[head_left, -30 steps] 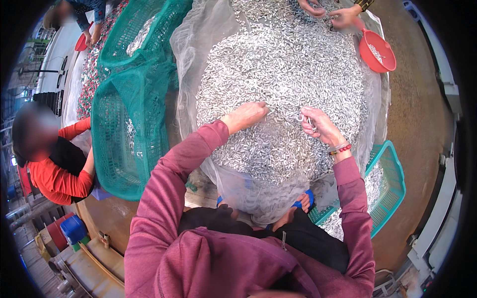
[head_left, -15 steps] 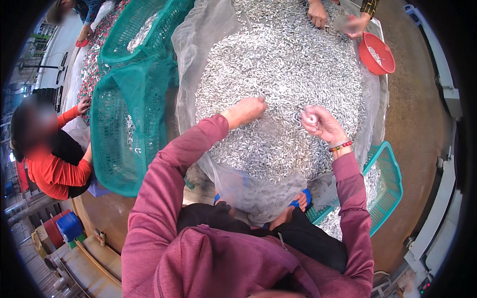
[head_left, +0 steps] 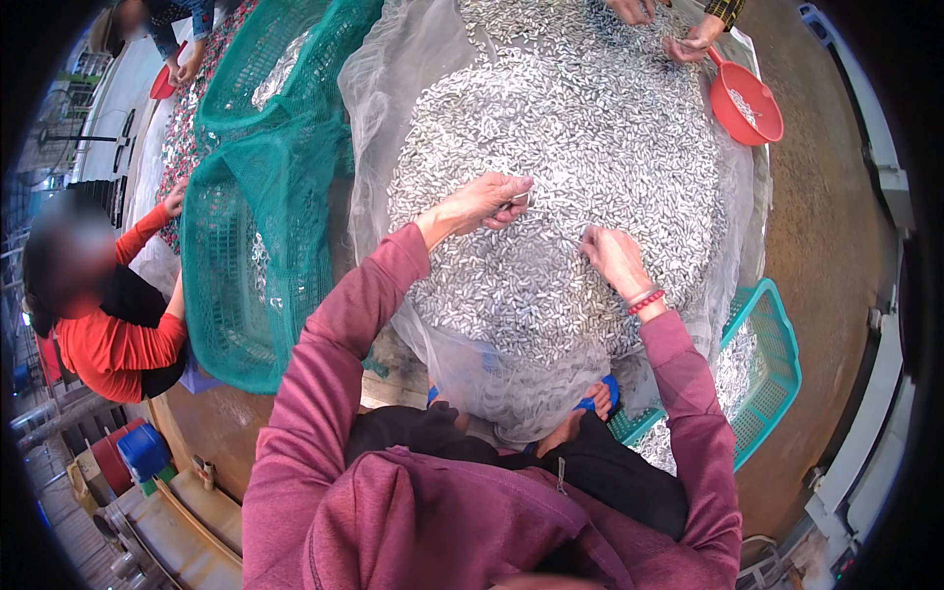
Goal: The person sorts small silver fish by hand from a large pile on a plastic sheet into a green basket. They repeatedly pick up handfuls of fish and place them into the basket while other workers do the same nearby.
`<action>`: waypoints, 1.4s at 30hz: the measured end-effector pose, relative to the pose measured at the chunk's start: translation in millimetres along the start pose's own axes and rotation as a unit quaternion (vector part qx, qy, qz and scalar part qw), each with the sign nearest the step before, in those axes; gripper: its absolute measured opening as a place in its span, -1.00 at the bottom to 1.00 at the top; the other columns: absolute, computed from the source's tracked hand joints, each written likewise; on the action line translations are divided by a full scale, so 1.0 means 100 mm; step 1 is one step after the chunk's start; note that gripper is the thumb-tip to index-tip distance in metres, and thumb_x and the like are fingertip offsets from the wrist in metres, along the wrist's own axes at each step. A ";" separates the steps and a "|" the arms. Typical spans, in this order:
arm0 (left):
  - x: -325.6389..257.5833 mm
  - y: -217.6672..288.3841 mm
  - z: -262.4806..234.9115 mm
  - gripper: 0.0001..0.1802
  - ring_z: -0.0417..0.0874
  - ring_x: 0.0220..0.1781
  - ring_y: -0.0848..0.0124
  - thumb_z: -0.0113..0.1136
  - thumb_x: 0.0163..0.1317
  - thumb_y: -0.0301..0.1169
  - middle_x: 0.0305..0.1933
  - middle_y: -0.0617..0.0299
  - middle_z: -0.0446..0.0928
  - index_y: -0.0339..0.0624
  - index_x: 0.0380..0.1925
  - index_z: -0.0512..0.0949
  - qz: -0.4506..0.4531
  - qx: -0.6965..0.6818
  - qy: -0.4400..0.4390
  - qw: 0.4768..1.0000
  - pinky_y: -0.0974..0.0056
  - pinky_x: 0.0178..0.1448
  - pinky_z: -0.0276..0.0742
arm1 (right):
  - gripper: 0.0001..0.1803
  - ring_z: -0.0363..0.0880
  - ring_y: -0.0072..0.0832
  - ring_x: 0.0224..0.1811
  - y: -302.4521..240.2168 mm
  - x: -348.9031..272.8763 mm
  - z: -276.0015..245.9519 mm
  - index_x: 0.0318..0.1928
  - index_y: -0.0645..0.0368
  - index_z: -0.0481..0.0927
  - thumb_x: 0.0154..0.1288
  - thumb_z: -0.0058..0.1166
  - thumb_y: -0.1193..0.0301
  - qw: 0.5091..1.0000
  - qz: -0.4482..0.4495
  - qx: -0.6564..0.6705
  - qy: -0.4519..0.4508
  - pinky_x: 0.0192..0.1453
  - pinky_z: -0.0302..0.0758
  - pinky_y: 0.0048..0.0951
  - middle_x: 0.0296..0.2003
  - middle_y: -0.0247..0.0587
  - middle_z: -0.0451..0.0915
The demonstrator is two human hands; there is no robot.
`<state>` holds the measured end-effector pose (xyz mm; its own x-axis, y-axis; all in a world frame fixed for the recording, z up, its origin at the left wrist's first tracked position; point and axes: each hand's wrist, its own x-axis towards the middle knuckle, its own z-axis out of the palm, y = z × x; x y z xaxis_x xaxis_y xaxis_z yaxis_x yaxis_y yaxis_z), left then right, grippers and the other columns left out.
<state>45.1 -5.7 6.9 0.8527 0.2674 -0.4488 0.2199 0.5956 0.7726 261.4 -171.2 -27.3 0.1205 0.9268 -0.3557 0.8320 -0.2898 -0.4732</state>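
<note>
A wide heap of small silvery-white oblong pieces (head_left: 551, 128) lies on a pale mesh sheet (head_left: 366, 128) in front of me. Just above the heap's middle, my left hand (head_left: 484, 203) is closed in a pinch, thumb and forefinger pointing right. Something thin and pale may show at its fingertips, too small to name. My right hand (head_left: 618, 262), with a red bead bracelet at the wrist, reaches down to the heap on the right. Its fingers are drawn together at the surface, and what they hold, if anything, is hidden.
Teal net-covered baskets (head_left: 202, 295) stand left. A green basket (head_left: 782, 393) of similar pieces sits by my right arm. A red scoop (head_left: 721, 103) rests at the far right, near a co-worker's hands (head_left: 696, 41). A person in orange (head_left: 123, 344) sits left; another works at the far left.
My left hand has risen slightly and turned, fingers curled into a pinch. The right hand has turned over from palm-up, with pale pieces in it, to palm-down at the heap.
</note>
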 end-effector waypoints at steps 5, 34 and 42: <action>-0.01 0.05 0.00 -0.56 0.18 -0.61 0.64 -0.07 0.43 -0.13 -0.53 0.34 0.29 -0.08 -0.62 0.24 -0.005 -0.139 -0.053 0.989 0.54 -0.66 0.01 | -0.81 0.40 -0.56 -0.58 -0.05 -0.07 -0.40 -0.31 0.19 0.46 0.22 0.13 0.34 0.752 0.055 0.638 -0.155 -0.67 0.25 -0.56 -0.58 -0.30 0.44; 0.15 0.16 0.09 -0.69 0.55 -0.48 0.60 0.03 0.40 -0.26 -0.38 0.26 0.60 -0.25 -0.07 0.60 -0.048 0.275 0.021 0.960 0.46 -0.41 0.46 | -0.80 0.38 -0.68 -0.57 -0.16 0.04 -0.39 -0.31 0.21 0.58 0.31 0.10 0.31 0.956 -0.070 0.282 0.049 -0.46 0.35 -0.55 -0.58 -0.42 0.48; 0.10 0.12 0.54 -0.60 0.65 -0.12 0.05 0.09 0.33 -0.11 -0.20 -0.08 0.62 -0.17 -0.03 0.59 0.129 0.572 0.023 0.809 0.11 -0.08 0.50 | -0.78 0.25 -0.78 -0.67 -0.41 -0.12 -0.64 -0.32 0.13 0.47 0.43 -0.01 0.27 0.869 0.043 0.487 -0.079 -0.63 0.15 -0.69 -0.66 -0.54 0.36</action>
<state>82.1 -37.1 35.8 0.9275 0.3145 -0.2021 0.3548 -0.5696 0.7414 260.7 -155.0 48.0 0.0200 0.8701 -0.4925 -0.0395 -0.4915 -0.8700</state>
